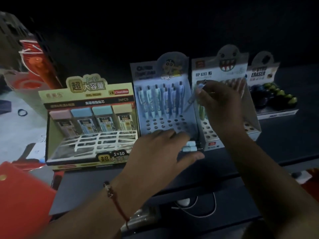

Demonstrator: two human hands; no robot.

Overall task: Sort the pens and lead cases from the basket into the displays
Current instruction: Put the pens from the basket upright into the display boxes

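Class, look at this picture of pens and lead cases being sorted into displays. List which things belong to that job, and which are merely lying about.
Belong to the job:
right hand with a pen
left hand with pale blue pens
lead case display
cartoon pen display
MP 8203 pen display

Lying about:
eraser display
red folder
black hair band
white cable

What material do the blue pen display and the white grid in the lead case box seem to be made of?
The blue pen display looks like printed cardboard, slightly glossy: it has folded flat panels, a die-cut header and punched round holes. The white grid looks like thin moulded plastic, smooth and matte, though paperboard cannot be ruled out in this dim light.
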